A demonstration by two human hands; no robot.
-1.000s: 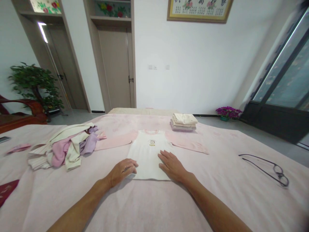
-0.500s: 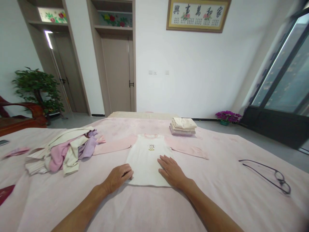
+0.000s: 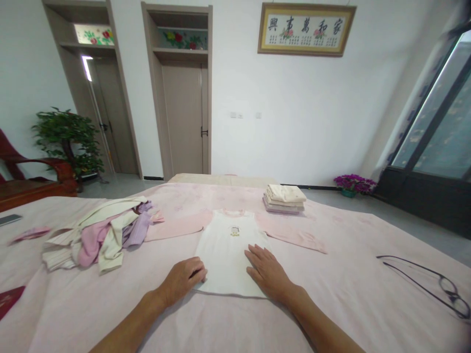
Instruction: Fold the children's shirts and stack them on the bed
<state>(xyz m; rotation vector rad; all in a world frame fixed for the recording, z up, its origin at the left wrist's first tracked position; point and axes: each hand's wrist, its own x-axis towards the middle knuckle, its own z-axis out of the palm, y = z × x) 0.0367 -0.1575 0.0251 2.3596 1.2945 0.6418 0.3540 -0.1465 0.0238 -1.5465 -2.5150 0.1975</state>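
A small cream shirt (image 3: pixel 228 245) with pink sleeves lies spread flat, face up, on the pink bed cover (image 3: pixel 331 304). My left hand (image 3: pixel 184 278) rests on the shirt's lower left corner, fingers curled and pinched on the hem. My right hand (image 3: pixel 267 272) lies flat on the shirt's lower right part, fingers stretched out. The right sleeve (image 3: pixel 294 235) reaches out to the right, the left sleeve (image 3: pixel 172 226) to the left.
A loose heap of cream, pink and lilac clothes (image 3: pixel 99 235) lies to the left. A folded stack (image 3: pixel 285 198) sits behind the shirt. Glasses (image 3: pixel 430 284) lie at right, a phone (image 3: pixel 9 219) and a dark red object (image 3: pixel 9 299) at the far left.
The camera has tilted up a little and shifted. Both hands stay on the shirt's lower edge, nearly unmoved.
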